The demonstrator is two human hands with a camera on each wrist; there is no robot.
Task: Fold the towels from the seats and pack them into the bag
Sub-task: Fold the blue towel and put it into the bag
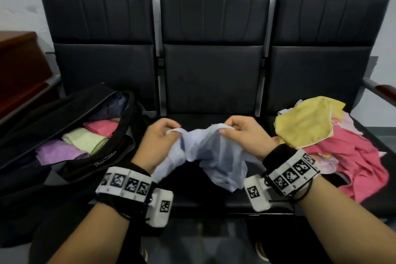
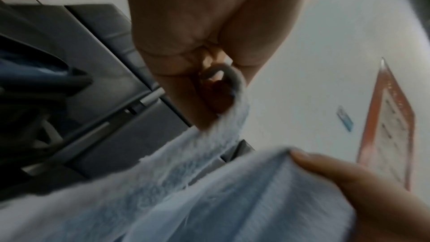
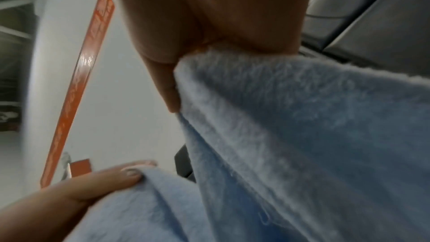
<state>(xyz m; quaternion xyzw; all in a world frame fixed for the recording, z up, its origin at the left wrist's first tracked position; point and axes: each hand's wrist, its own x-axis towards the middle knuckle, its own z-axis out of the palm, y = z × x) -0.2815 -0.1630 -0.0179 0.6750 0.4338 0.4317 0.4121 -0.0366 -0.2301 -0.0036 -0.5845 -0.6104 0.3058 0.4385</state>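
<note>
A crumpled light blue towel (image 1: 211,156) hangs over the middle seat (image 1: 212,197), held up by both hands. My left hand (image 1: 165,135) pinches its upper left edge and my right hand (image 1: 237,133) pinches its upper right edge, the cloth sagging between them. Both wrist views show curled fingers gripping the fluffy blue towel (image 2: 209,190) (image 3: 302,135). An open black bag (image 1: 102,156) lies on the left seat with folded pink (image 1: 100,127), pale green (image 1: 85,139) and purple (image 1: 60,152) towels inside. A loose heap with a yellow towel (image 1: 304,122) and a pink towel (image 1: 360,161) covers the right seat.
Three black padded seats with tall backrests (image 1: 214,28) stand against a pale wall. A brown wooden cabinet (image 1: 19,66) is at the far left. A metal armrest with a wooden cap (image 1: 381,90) sticks out at the right end.
</note>
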